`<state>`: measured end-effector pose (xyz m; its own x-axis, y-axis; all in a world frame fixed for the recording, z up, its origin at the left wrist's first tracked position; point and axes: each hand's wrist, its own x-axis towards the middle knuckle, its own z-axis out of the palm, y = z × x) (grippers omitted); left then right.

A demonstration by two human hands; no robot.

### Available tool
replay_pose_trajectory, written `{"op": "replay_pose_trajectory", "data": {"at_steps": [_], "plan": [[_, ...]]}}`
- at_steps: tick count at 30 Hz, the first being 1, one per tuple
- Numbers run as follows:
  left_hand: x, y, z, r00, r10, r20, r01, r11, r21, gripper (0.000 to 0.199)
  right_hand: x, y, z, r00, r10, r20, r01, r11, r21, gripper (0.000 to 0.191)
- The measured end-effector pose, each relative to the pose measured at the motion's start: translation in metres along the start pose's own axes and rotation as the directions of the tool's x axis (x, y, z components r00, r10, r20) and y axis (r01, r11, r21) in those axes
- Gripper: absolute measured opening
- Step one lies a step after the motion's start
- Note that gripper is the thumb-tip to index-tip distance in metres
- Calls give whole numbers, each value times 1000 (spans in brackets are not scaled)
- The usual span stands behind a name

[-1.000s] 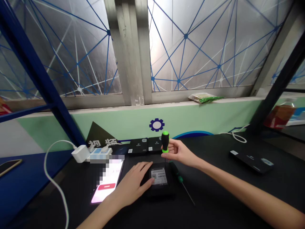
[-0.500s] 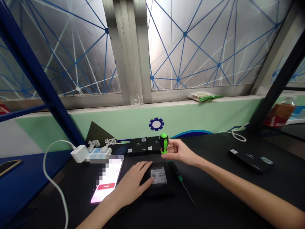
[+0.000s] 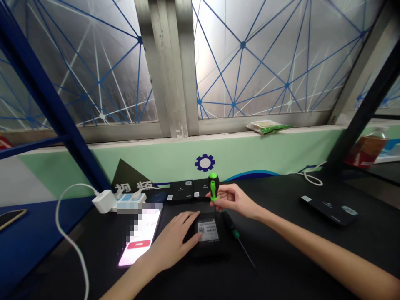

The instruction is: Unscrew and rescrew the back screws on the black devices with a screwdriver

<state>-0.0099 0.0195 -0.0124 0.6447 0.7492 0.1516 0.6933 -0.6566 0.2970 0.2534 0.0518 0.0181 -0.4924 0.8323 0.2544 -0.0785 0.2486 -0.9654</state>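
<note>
A black, box-like device (image 3: 207, 248) with a white label lies on the dark table in front of me. My left hand (image 3: 178, 234) rests on its left side, fingers stretched out and the thumb at the label's edge. Above the far right part of the device, my right hand (image 3: 233, 200) has its fingers closed on a green-and-black screwdriver (image 3: 213, 186). The screwdriver stands nearly upright, handle up; its tip is hard to make out against the black device. Just right of the device lies a second screwdriver (image 3: 236, 234) with a dark green handle and a long thin shaft.
Two similar black devices (image 3: 180, 191) lie by the wall, and another black device (image 3: 329, 209) is on the right. Left of my left hand lies a lit phone (image 3: 142, 237). Behind it are a power strip (image 3: 129, 201) and a white charger (image 3: 104, 201) with its cable.
The screwdriver's handle has turned and shifted slightly left, with the fingers of my right hand changing position around it. My left hand and the device stay where they were.
</note>
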Motion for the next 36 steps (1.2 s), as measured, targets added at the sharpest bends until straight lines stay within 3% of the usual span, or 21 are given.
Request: {"op": "replay_pose_trajectory", "data": {"at_steps": [8, 16, 27, 36], "plan": [[1, 1, -1, 1000, -11, 14, 11, 1000, -8, 52, 3, 7, 7, 994, -38, -106, 38, 999, -8, 46], [0, 2, -2, 1000, 5, 16, -5, 1000, -11, 53, -1, 0, 3, 999, -31, -10, 31, 999, -18, 34], [-1, 1, 0, 1000, 10, -9, -10, 1000, -8, 52, 2, 6, 7, 994, -44, -100, 45, 999, 9, 46], [1, 2, -2, 1000, -11, 21, 11, 1000, -11, 52, 0, 0, 2, 1000, -14, -17, 14, 1000, -5, 37]]}}
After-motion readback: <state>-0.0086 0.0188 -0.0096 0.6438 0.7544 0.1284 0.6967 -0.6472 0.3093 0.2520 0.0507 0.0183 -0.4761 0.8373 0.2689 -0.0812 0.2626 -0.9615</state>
